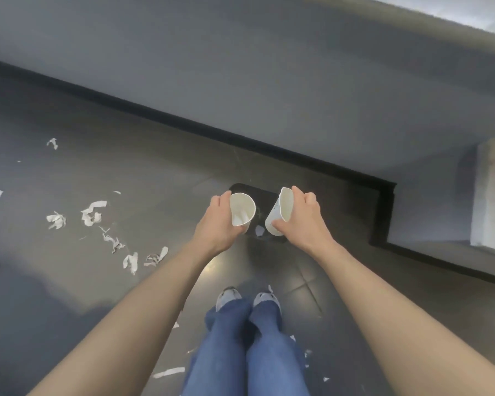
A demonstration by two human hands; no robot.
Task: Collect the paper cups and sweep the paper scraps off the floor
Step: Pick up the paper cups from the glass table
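Blue denim legs (249, 347) and light shoes (229, 297) at bottom of the head view, person standing, a few small white bits on the grey tile floor (69, 281) around the feet. One long paper strip (168, 372) lies just left of the legs.

Both arms out front. Left hand (217, 221) wraps a white paper cup (242, 208), mouth tipped toward camera, looks empty. Right hand (300, 215) grips a second paper cup (279, 214), tilted, thumb low on the wall. Cups are near each other, not touching.

Both sit above a dark bin (259, 192) on the floor; a pale scrap (259, 230) shows inside it, between the cups.

Left of that, a loose cluster of paper scraps (92, 214) is spread across the floor, well apart from the bin. Wall with a dark skirting strip (183, 124) behind.

Step, as I read it: cup collection, at the drop-off. Next: release or nest the cups over the opening. Sweeping not started; no broom in view, so one needs fetching.
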